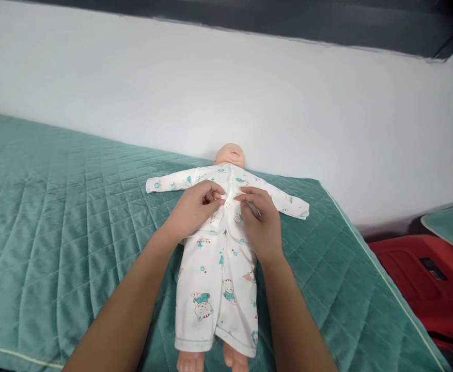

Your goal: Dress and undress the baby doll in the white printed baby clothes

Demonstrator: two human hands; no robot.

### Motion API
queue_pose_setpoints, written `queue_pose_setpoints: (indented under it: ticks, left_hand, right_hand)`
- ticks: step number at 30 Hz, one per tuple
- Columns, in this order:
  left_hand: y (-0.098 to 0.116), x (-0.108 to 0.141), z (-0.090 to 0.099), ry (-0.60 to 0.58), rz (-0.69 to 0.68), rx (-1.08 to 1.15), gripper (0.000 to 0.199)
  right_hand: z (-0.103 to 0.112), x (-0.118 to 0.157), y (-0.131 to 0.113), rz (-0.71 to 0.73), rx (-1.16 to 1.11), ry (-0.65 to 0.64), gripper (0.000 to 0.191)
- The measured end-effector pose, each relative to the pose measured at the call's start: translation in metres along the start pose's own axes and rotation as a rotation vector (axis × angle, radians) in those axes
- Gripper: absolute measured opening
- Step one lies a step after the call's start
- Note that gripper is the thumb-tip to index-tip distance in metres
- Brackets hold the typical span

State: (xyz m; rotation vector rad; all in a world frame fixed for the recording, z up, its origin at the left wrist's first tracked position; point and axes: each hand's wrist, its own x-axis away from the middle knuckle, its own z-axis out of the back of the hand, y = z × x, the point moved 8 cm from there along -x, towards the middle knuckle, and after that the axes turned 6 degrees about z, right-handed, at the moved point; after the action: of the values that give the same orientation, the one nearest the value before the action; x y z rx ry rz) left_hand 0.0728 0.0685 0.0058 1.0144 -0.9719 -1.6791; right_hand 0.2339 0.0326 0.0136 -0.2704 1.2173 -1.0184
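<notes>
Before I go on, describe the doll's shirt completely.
The shirt is white, soft-looking fabric with mostly teal cartoon prints. Worn by the doll, lying face up, it has long sleeves spread wide, a front opening and a pale button. Its hem meets the trousers. The left hand and right hand are at its front.

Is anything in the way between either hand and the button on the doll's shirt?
Nothing visible is. The left hand and right hand are on either side of the button, over the shirt, with no object between.
</notes>
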Motion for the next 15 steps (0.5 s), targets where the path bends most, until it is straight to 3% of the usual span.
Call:
queue_pose_setpoints:
  ticks: [9,12,15]
  left_hand:
    - [0.015,0.004,-0.004,0.059,-0.234,-0.216,0.012]
    - [0.011,0.003,0.003,0.178,-0.291,-0.302,0.013]
    - [-0.008,-0.005,0.018,0.356,-0.331,-0.413,0.02]
  right_hand:
    - [-0.003,0.002,0.001,0.007,0.053,-0.045,0.028]
    - [-0.001,0.002,0.003,0.005,0.061,-0.032,0.027]
    - [0.0,0.001,0.012,-0.003,0.051,0.007,0.023]
